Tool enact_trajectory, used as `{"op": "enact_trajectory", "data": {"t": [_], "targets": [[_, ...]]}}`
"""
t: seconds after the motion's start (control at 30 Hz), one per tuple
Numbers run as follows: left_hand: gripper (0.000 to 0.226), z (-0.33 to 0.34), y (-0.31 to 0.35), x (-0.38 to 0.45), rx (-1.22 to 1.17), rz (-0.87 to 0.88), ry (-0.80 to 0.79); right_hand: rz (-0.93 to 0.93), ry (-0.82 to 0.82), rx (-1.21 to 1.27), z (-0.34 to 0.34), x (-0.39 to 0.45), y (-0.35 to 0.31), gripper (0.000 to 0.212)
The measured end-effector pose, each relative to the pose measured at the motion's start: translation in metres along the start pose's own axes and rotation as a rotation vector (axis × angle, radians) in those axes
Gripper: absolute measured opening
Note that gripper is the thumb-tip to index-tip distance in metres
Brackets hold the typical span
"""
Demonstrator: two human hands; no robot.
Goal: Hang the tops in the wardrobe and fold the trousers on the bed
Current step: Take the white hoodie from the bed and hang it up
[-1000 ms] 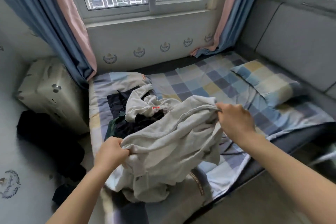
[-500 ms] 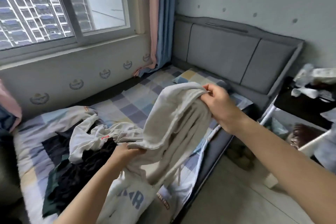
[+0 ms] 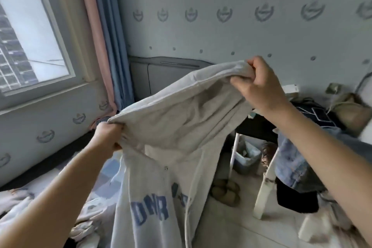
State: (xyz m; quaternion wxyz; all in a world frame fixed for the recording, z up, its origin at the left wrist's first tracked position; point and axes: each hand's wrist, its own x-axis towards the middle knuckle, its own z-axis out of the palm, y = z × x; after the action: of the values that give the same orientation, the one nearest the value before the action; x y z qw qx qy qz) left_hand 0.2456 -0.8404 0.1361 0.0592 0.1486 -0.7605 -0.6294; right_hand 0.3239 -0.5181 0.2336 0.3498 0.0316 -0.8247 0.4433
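- Right hand: fingers curled, clamping a bunched edge of the grey hoodie at its upper right.
- Left hand: fist closed on the hoodie's opposite edge, lower and to the left.
- Hoodie: held aloft between both hands above the bed, blue lettering facing the camera, drawstring hanging.
- Background: grey headboard, blue curtain, slippers on the floor.

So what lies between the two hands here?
In the head view, only the grey hoodie spans the gap: left hand and right hand each grip its upper edge, and the fabric stretches taut between them.
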Motion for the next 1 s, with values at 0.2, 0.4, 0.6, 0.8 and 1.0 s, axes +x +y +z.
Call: {"op": "enact_trajectory", "data": {"t": [0.2, 0.4, 0.6, 0.8, 1.0], "targets": [[0.029, 0.114, 0.051, -0.048, 0.029, -0.069, -0.391, 0.087, -0.287, -1.157, -0.064, -0.014, 0.106, 0.042], [0.030, 0.204, 0.043, -0.064, 0.265, 0.154, -0.261, 0.227, 0.216, -0.954, -0.151, 0.009, 0.147, 0.036], [0.045, 0.306, 0.071, -0.111, 0.092, 0.311, -0.437, 0.443, 0.041, -0.828, -0.191, -0.011, 0.188, 0.044], [0.035, 0.383, 0.088, -0.124, 0.001, 0.438, -0.710, 0.494, 0.608, -0.634, -0.264, -0.017, 0.215, 0.034], [0.042, 0.478, 0.081, -0.101, 0.675, 0.749, -1.033, 0.703, 0.676, -0.618, -0.312, -0.010, 0.252, 0.035]]}}
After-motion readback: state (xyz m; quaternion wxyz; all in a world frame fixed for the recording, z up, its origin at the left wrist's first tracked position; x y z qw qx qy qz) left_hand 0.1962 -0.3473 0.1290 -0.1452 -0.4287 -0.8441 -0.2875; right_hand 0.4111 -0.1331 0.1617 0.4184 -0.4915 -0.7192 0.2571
